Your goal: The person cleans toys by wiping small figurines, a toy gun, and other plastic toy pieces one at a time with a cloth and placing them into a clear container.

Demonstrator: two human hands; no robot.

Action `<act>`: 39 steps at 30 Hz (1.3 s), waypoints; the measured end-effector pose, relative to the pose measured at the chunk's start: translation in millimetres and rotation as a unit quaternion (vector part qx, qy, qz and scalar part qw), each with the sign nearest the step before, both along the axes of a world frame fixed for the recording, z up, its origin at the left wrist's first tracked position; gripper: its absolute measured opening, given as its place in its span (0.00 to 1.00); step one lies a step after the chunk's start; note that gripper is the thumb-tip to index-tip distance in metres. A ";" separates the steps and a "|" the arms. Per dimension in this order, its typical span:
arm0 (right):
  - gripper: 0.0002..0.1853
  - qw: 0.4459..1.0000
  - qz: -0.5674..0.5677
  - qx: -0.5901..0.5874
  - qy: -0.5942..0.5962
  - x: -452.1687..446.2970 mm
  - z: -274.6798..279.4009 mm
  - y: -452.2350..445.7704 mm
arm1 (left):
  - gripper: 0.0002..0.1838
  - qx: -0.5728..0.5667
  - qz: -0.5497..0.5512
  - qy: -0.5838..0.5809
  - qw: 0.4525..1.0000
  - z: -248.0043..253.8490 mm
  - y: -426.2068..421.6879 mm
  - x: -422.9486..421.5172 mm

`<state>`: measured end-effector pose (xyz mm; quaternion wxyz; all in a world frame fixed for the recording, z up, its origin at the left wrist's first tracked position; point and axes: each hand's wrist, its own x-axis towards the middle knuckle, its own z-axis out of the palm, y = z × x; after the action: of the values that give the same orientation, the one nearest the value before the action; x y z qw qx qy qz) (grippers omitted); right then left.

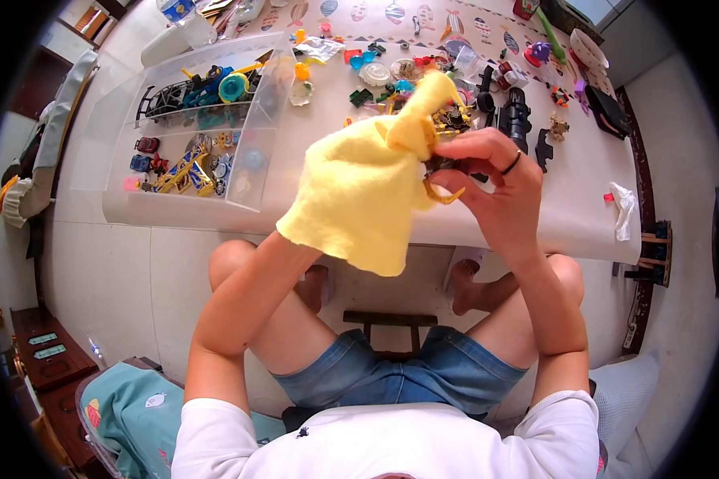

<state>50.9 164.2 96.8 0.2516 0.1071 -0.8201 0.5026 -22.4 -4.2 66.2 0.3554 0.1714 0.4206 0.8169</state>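
A yellow cloth (355,176) hangs over my left forearm and hides my left hand, whose fingers do not show. The cloth is bunched near its top, with a yellow tip standing up above. At its right edge my right hand (495,172), a ring on one finger, pinches a small dark object (443,166) between thumb and fingertips. A thin yellow curved piece (446,195) sticks out below that object. Both hands are held up over the front part of the table.
On the table (535,223) a clear divided box (252,152) holds toy parts at the left. Small toys lie scattered behind my hands. To the right are a black cylindrical piece (515,116), a black pouch (607,112) and a white crumpled wrapper (623,211).
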 end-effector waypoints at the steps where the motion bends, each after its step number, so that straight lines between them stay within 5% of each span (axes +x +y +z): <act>1: 0.12 1.000 0.009 -0.002 0.013 -0.3 -3.1 -0.5 | 0.15 0.001 0.004 -0.026 1.000 -0.1 1.7 -2.0; 2: 0.12 0.999 0.018 -0.003 0.027 -0.7 -6.0 -1.4 | 0.16 -0.013 0.016 -0.060 0.998 -1.3 3.9 -1.5; 5: 0.12 0.986 0.000 -0.155 -0.066 0.8 -8.2 -9.1 | 0.17 -0.156 0.133 0.252 0.946 -15.1 8.3 0.6; 7: 0.11 0.976 -0.018 -0.194 -0.098 -1.9 -13.5 -9.6 | 0.14 -0.350 0.142 0.538 0.754 33.8 15.3 9.5; 9: 0.11 0.974 -0.023 -0.193 -0.115 -2.1 -12.8 -7.0 | 0.14 -0.357 0.156 0.578 0.717 35.6 12.0 6.2; 13: 0.10 0.985 0.003 -0.145 -0.094 -2.4 -7.9 -2.6 | 0.15 -0.094 0.107 0.215 0.966 -2.4 7.7 6.7; 15: 0.10 0.968 0.044 -0.233 -0.079 -3.2 -6.2 5.3 | 0.15 0.122 0.130 -0.072 0.981 -27.3 13.5 4.1; 16: 0.09 0.967 0.033 -0.249 -0.047 -4.2 1.9 8.5 | 0.15 0.106 0.135 -0.078 0.982 -29.2 4.8 1.2; 17: 0.09 0.964 0.022 -0.264 -0.016 -6.6 15.1 10.6 | 0.13 -0.056 0.173 0.139 0.974 -19.3 0.4 0.3; 18: 0.10 0.969 0.012 -0.245 -0.024 -13.3 27.4 10.5 | 0.11 -0.225 0.195 0.339 0.893 -4.9 0.8 -0.7; 20: 0.12 0.972 0.012 -0.227 -0.054 -30.1 46.9 -6.9 | 0.09 -0.411 0.181 0.557 0.698 27.7 0.0 2.1; 21: 0.14 0.971 0.027 -0.224 -0.083 -41.1 55.7 -18.4 | 0.10 -0.437 0.164 0.600 0.650 38.1 1.3 6.0; 23: 0.25 0.973 0.124 -0.168 -0.102 -64.4 72.5 -64.5 | 0.10 -0.405 0.075 0.552 0.725 28.9 8.5 18.8; 25: 0.33 0.967 0.182 -0.113 -0.137 -97.9 73.8 -98.8 | 0.11 -0.352 0.062 0.588 0.726 27.1 1.6 34.6; 30: 0.20 0.919 0.289 0.021 -0.266 -181.0 50.1 -172.6 | 0.12 -0.343 -0.001 0.573 0.745 19.2 -5.5 23.3; 37: 0.23 0.898 0.342 0.081 -0.263 -238.5 20.0 -244.6 | 0.11 -0.306 0.024 0.505 0.807 -19.1 8.9 26.3; 39: 0.23 0.904 0.331 0.078 -0.260 -241.4 14.6 -252.7 | 0.08 -0.322 0.032 0.544 0.775 -17.9 6.4 26.4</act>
<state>-190.5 -88.5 111.4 -0.1605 0.2573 -0.8105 0.5010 4.0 2.3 48.3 0.0759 0.4490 0.7874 0.4155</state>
